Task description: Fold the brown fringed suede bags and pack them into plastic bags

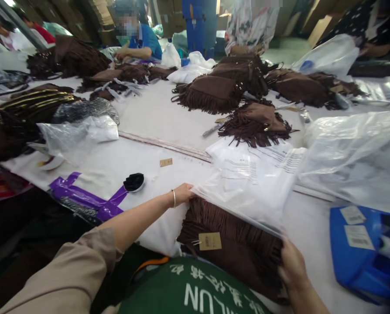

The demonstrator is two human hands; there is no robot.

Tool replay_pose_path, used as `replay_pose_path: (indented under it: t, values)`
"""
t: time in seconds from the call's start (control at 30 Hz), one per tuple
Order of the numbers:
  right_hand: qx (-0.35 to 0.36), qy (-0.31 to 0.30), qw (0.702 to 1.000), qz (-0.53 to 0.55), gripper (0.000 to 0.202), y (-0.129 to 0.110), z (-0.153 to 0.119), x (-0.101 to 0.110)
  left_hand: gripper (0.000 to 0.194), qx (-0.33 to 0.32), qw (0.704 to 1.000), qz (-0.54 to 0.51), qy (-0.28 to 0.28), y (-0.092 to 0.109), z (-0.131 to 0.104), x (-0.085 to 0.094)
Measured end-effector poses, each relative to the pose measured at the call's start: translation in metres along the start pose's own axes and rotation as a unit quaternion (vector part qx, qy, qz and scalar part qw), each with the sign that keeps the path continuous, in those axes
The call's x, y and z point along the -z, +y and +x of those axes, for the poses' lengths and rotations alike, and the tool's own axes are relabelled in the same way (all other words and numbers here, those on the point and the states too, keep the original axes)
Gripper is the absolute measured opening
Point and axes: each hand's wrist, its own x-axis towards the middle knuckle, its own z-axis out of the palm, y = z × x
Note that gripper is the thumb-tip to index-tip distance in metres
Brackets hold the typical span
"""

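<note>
A dark brown fringed bag (234,266) lies at the table's near edge, with a tan paper tag (210,241) tied to it. A clear plastic bag (247,183) with printed text spreads just beyond, its near edge lying over the fringe. My left hand (183,193) pinches the left corner of the plastic. On the other side, my right hand (292,265) is closed around the fringed bag's right edge, close to the plastic's right corner. Whether it grips the plastic too, I cannot tell.
More fringed bags (211,89) are piled across the white table (149,117). At right are a blue plastic container (348,257) and stacked clear plastic (355,152). Purple tape (80,198), a small black-filled dish (134,182) and a loose tag (165,162) lie left. Co-workers stand or sit opposite.
</note>
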Motion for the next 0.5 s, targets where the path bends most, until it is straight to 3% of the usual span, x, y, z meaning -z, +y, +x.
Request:
replay_pose_path:
  t: [0.13,0.27,0.33,0.5]
  values:
    - [0.002,0.016,0.999,-0.036,0.051,-0.014,-0.012,-0.01,0.05,-0.001,0.994,-0.085,0.064,-0.026,-0.025,-0.023]
    - [0.147,0.003,0.967,-0.208,0.053,-0.012,-0.024,0.006,0.057,-0.033,0.983,-0.125,0.132,-0.047,-0.054,-0.031]
    - [0.18,-0.032,0.95,-0.253,0.058,-0.001,-0.025,0.024,0.053,-0.066,0.984,-0.084,0.14,-0.055,-0.072,-0.028]
    - [0.165,-0.127,0.936,-0.283,0.057,0.026,-0.033,0.069,0.042,-0.1,0.984,0.128,0.074,-0.069,-0.118,-0.014]
